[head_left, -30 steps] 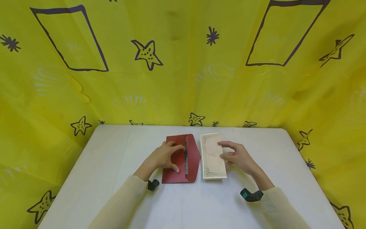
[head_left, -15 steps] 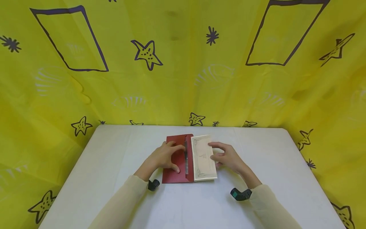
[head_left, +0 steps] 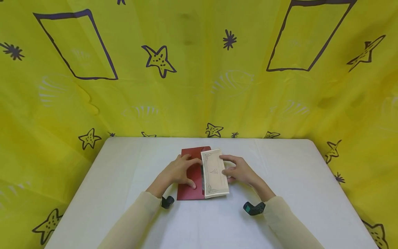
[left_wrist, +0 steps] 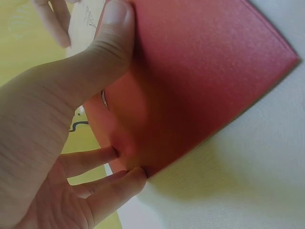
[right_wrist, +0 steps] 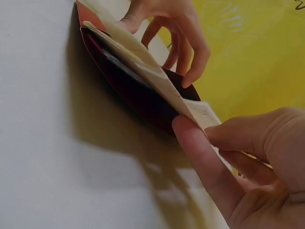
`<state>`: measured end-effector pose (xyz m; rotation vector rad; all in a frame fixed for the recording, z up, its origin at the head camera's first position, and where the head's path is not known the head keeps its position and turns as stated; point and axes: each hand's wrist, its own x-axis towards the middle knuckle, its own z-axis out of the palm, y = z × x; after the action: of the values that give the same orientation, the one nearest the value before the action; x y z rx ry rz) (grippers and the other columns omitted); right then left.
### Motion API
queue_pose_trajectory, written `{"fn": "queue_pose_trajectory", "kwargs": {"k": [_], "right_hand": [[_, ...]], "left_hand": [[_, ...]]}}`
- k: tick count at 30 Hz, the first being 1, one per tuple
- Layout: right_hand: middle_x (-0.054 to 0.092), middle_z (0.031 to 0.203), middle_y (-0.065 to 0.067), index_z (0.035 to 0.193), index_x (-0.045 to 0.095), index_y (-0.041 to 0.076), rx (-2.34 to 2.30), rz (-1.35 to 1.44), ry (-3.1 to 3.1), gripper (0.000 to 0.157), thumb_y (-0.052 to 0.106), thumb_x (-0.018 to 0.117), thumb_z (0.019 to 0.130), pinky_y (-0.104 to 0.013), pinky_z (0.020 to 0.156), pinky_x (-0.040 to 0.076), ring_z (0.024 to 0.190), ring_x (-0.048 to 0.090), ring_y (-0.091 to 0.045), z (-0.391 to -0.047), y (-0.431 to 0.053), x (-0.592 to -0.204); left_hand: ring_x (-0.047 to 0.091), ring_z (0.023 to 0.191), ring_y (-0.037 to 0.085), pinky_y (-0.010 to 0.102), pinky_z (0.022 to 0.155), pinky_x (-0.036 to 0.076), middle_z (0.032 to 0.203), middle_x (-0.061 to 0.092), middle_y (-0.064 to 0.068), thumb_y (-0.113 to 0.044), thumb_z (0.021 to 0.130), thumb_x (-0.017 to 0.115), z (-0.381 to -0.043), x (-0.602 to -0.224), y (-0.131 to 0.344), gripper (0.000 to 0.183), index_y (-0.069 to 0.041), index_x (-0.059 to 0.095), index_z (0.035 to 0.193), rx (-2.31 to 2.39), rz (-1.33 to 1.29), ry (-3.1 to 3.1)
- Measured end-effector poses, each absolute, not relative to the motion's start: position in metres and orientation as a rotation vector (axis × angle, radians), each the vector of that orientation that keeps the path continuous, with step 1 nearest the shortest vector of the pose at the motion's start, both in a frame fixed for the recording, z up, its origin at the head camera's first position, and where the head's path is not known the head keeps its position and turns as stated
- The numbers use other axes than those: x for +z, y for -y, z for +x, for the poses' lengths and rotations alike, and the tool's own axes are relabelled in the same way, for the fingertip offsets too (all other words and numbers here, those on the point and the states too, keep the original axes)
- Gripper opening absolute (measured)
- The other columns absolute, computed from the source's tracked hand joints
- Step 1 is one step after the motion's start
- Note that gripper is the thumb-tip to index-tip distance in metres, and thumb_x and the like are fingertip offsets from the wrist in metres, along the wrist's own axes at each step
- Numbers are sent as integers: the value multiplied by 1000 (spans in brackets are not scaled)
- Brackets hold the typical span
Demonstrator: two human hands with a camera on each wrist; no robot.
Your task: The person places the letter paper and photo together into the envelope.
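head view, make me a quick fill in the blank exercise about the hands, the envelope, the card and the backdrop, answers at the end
1. The envelope under the left hand is coloured ____.
2. The right hand pinches the card between its fingers and ____.
3. In the head view, the card partly covers the envelope's ____-hand side.
4. The curtain behind the table is coloured ____.

Missing words: red; thumb; right; yellow.

The envelope (head_left: 194, 173) is red, the card (head_left: 216, 180) cream with grey corner scrollwork (head_left: 209, 189) and a small grey motif (head_left: 214, 171) — a yellow curtain (head_left: 192, 93) bears dark-outlined starfish (head_left: 160, 61) and pale shells (head_left: 233, 83) — the tabletop (head_left: 124, 169) white, the sleeves (head_left: 132, 221) pale beige
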<state>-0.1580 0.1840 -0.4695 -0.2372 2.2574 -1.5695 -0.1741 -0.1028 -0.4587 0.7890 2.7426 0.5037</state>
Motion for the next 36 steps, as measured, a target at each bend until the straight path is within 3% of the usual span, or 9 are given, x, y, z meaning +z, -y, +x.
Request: {"fn": "queue_pose_trajectory", "kwargs": {"k": [7,11,17,23,33,36], "right_hand": [[58,138,-22,151,50,8,-1557,-173,-2298,62,1,71,93,-32,59,58,59,65,-22,-160,-182,-471],[59,135,-21,152,49,9,-1551,-160,-2318,63,2,71,94,-33,60,58,59,65,-22,-161,-179,-471],[61,133,-20,151,51,9,-1531,-162,-2360,62,1,72,93,-33,59,58,58,65,-23,-162,-173,-470],[58,138,-21,151,50,10,-1484,-185,-2406,62,2,71,93,-34,59,58,59,66,-22,-167,-171,-470],[73,94,-15,151,50,7,-1455,-224,-2427,63,-1,71,92,-35,56,58,57,66,-23,-166,-163,-468],[72,97,-14,150,51,9,-1464,-226,-2424,63,0,72,92,-34,57,57,56,65,-22,-166,-158,-469]], "left_hand": [[47,130,42,59,98,51,149,47,15,-50,64,95,-173,-458,103,81,-38,59,135,492,784,-2751],[45,133,44,60,98,51,151,46,16,-49,64,95,-174,-459,103,81,-38,58,135,492,776,-2748],[43,139,43,65,108,41,152,45,17,-47,65,96,-174,-458,103,80,-39,58,135,513,772,-2725],[41,140,43,64,105,44,153,44,17,-47,65,95,-175,-458,102,81,-40,57,136,500,756,-2714],[41,137,45,60,99,51,153,44,16,-48,65,95,-176,-457,102,82,-39,57,138,505,739,-2703],[42,136,44,59,99,51,152,44,15,-48,65,95,-176,-457,102,83,-39,57,138,499,742,-2703]]}}
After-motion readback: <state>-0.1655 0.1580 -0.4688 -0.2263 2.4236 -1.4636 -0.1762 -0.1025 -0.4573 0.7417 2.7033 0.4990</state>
